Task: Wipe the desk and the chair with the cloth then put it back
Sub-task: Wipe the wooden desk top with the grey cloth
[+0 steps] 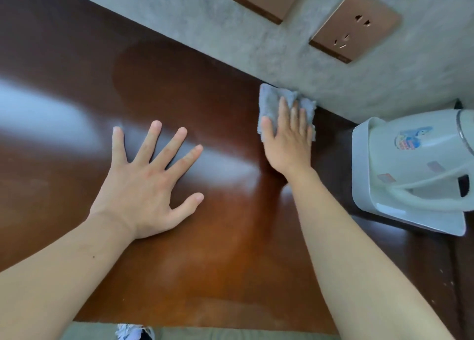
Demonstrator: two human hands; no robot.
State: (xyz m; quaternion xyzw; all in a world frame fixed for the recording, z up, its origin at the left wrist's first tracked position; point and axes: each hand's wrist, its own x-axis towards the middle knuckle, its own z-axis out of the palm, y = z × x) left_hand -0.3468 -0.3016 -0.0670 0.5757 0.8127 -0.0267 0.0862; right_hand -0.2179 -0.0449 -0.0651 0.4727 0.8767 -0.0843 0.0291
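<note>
**Careful by the kettle**

The cloth (282, 106) lies flat on the table (179, 237), right at the back where it meets the wall (333, 78); my right hand (288, 139) presses down on it with straight fingers, so my grip is loose, not curled round it; the cloth pokes out past my fingertips. My left hand (148, 183) rests spread flat on the table, holding nothing. The kettle (420, 165) stands near on my right; if I wipe too far that way, I think I could bump it; the cloth could also slip out from under my palm.
</note>
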